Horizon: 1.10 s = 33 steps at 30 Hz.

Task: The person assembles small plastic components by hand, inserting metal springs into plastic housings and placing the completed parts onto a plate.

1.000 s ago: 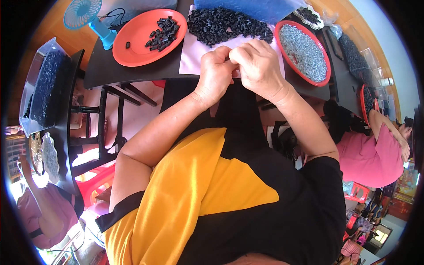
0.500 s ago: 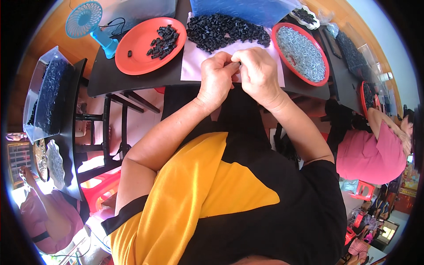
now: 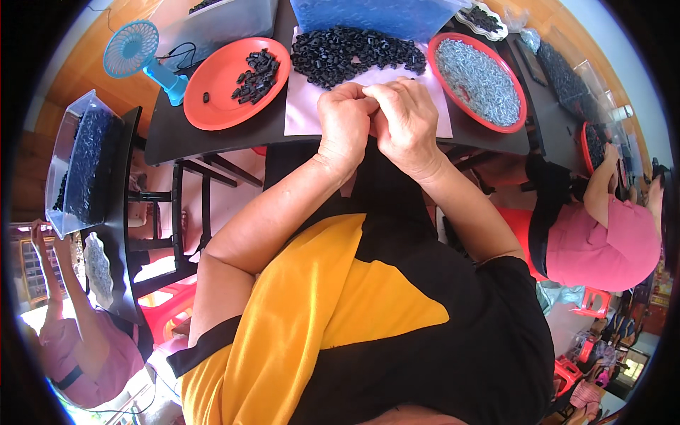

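My left hand [image 3: 343, 117] and my right hand [image 3: 405, 122] meet at the fingertips over the near edge of a pink sheet [image 3: 301, 117]. Both are closed in a pinch. A small black part showed between them a moment ago; the fingers now hide it. Just beyond lies a wide pile of small black plastic parts [image 3: 350, 53]. Left of the sheet, a red plate [image 3: 205, 78] holds a smaller heap of black parts [image 3: 256, 78]. To the right, a red tray [image 3: 522, 113] is full of small silvery, screw-like pieces [image 3: 478, 81].
A blue bin [image 3: 375, 18] stands behind the pile, a clear bin [image 3: 219, 28] beside it. A blue fan [image 3: 138, 53] is at the table's left edge. Another bin [image 3: 85, 163] sits farther left. People in pink work at left [image 3: 99, 354] and right [image 3: 602, 244].
My hands stay together, and the black part between them has gone out of sight behind the fingers. The person at right now reaches toward a red tray; the person at left has raised both arms.
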Each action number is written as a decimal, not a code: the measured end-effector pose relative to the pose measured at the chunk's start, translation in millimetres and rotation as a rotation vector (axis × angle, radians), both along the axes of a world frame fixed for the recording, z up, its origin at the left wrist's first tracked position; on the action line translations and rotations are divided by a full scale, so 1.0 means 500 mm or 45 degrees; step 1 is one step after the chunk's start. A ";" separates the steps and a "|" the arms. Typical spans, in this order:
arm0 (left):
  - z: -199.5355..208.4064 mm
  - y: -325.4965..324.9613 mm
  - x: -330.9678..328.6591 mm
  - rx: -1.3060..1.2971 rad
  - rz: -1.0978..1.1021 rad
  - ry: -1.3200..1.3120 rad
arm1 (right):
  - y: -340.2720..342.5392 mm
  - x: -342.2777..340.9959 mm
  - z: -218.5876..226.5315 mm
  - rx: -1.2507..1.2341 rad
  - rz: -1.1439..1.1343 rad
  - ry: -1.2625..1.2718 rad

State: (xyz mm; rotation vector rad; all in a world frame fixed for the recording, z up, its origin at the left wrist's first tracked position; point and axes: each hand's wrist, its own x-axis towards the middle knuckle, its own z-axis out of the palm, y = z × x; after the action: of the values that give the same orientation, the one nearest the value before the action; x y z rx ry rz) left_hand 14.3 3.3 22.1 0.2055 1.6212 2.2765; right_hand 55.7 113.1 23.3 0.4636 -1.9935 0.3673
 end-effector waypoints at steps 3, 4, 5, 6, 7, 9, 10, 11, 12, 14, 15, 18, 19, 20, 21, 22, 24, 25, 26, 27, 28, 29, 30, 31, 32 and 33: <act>-0.004 0.014 0.006 0.065 0.080 -0.037 | -0.009 0.006 -0.007 -0.020 -0.024 0.006; -0.005 0.018 0.005 0.117 0.117 -0.084 | -0.007 0.007 -0.010 -0.025 -0.027 0.009; -0.007 0.019 0.005 0.112 0.114 -0.080 | -0.005 0.008 -0.014 -0.024 -0.027 0.014; -0.011 0.019 0.007 0.088 0.100 -0.098 | -0.003 0.008 -0.017 -0.023 -0.027 0.019; -0.006 0.017 0.012 0.062 0.086 -0.119 | 0.002 0.007 -0.017 -0.031 -0.030 0.020; 0.008 0.004 0.013 -0.023 -0.024 -0.089 | 0.017 0.003 -0.014 -0.061 0.043 0.047; 0.014 -0.003 0.014 -0.097 -0.130 -0.064 | 0.019 0.007 -0.013 -0.084 0.051 0.028; 0.012 -0.006 0.009 -0.121 -0.178 -0.067 | 0.024 0.008 -0.012 -0.090 0.048 0.024; 0.017 -0.014 0.000 -0.166 -0.264 -0.065 | 0.030 0.008 -0.012 -0.087 0.056 0.007; 0.018 -0.022 -0.016 -0.218 -0.365 -0.048 | 0.035 0.004 -0.013 -0.079 0.097 0.006; 0.016 -0.020 -0.013 -0.221 -0.367 -0.054 | 0.032 0.006 -0.014 -0.083 0.096 -0.001; 0.014 -0.015 -0.011 -0.168 -0.298 -0.045 | 0.028 0.008 -0.018 -0.063 0.085 -0.034; 0.015 -0.017 -0.015 -0.173 -0.324 -0.035 | 0.031 0.005 -0.018 -0.053 0.103 -0.025; 0.017 -0.020 -0.017 -0.178 -0.349 -0.025 | 0.033 0.002 -0.020 -0.043 0.122 -0.015; 0.019 -0.023 -0.017 -0.178 -0.351 -0.032 | 0.036 -0.001 -0.022 -0.045 0.120 -0.022; 0.022 -0.025 -0.018 -0.237 -0.390 -0.007 | 0.041 -0.007 -0.025 -0.023 0.133 0.011; 0.022 -0.026 -0.022 -0.294 -0.429 0.013 | 0.045 -0.012 -0.028 -0.001 0.147 0.039; 0.021 -0.026 -0.025 -0.275 -0.431 -0.003 | 0.046 -0.014 -0.029 0.014 0.148 0.042; 0.019 -0.025 -0.027 -0.257 -0.432 -0.020 | 0.047 -0.015 -0.031 0.029 0.149 0.044; 0.018 -0.025 -0.027 -0.255 -0.431 -0.025 | 0.044 -0.016 -0.032 0.030 0.150 0.039; 0.016 -0.026 -0.022 -0.266 -0.393 0.007 | 0.034 -0.016 -0.037 0.037 0.136 0.061; 0.013 -0.027 -0.019 -0.276 -0.355 0.041 | 0.027 -0.015 -0.041 0.044 0.122 0.083; 0.010 -0.025 -0.017 -0.277 -0.356 0.034 | 0.025 -0.013 -0.042 0.025 0.114 0.078; 0.010 -0.022 -0.018 -0.264 -0.322 0.043 | 0.019 -0.009 -0.041 0.024 0.117 0.075; 0.010 -0.021 -0.018 -0.251 -0.288 0.055 | 0.012 -0.001 -0.039 -0.009 0.096 0.037; 0.008 -0.022 -0.016 -0.251 -0.286 0.055 | 0.008 0.004 -0.038 -0.042 0.075 0.002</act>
State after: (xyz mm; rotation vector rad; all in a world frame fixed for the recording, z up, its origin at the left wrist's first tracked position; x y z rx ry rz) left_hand 6.3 -7.9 26.2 0.3700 1.7360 1.9460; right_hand 57.9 117.2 4.5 0.5021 -1.9728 0.4356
